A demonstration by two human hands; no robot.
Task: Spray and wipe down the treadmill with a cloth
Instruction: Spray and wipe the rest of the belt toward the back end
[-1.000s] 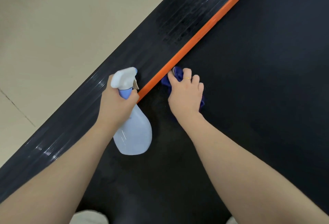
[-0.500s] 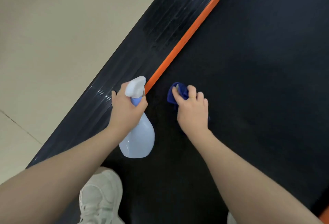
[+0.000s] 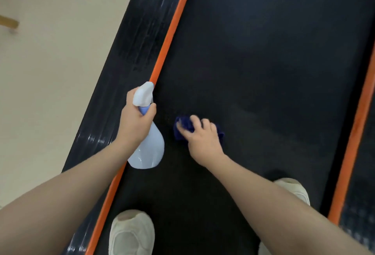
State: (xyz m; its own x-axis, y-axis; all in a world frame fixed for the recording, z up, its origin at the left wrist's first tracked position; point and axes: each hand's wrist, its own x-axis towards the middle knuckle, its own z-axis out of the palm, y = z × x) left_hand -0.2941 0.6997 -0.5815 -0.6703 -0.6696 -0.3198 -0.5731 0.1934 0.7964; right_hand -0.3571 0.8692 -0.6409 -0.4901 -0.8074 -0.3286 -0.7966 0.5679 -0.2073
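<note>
The treadmill's black belt fills the middle and right of the head view, edged by an orange strip on its left side. My left hand grips the neck of a pale blue spray bottle with a white trigger head, held over the belt's left edge. My right hand presses a crumpled dark blue cloth flat on the belt, a short way right of the bottle. The cloth is mostly hidden under my fingers.
A glossy black side rail runs left of the orange strip, with beige floor beyond it. A second orange strip edges the belt at the right. My two white shoes stand on the belt near the bottom.
My right hand and the cloth have slid away from the left orange strip toward the middle of the belt. The view has swung, so both shoes and the right orange strip now show.
</note>
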